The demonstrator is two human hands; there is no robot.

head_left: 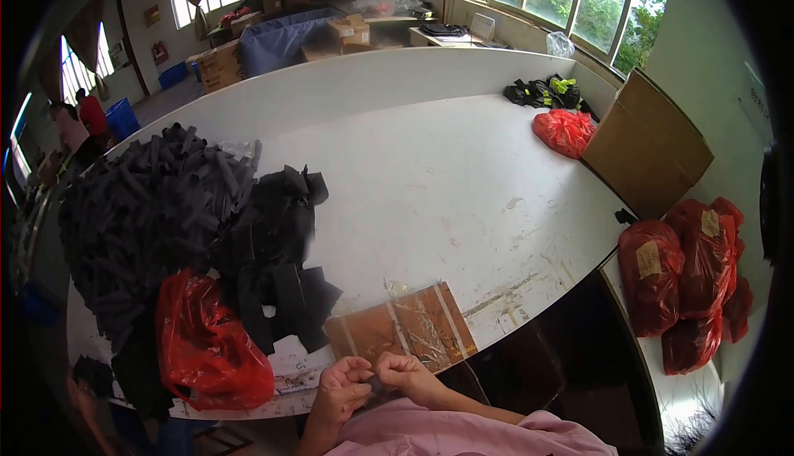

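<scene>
"what's at the far right of the long white table [413, 183]?"
"a crumpled, bright red plastic bag [564, 133], just beside a tilted brown cardboard sheet [649, 146]."
"and behind the bag?"
"a low heap of black and yellow-green pieces [542, 92]."
"to the right of the table?"
"dark red plastic bags [691, 286] piled together, two with tan paper labels [648, 259]."
"beyond the table?"
"a draped blue fabric sheet [285, 42], near a brown cardboard box [352, 34]."

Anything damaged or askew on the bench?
Yes, wear near the person. The brown board sits skewed at the near edge, its face scuffed with pale, streaky marks. The white tabletop has dark, worn-looking patches along that edge, most visible right of the board; stains or chipped coating, can't tell. No liquid spill visible.
</scene>
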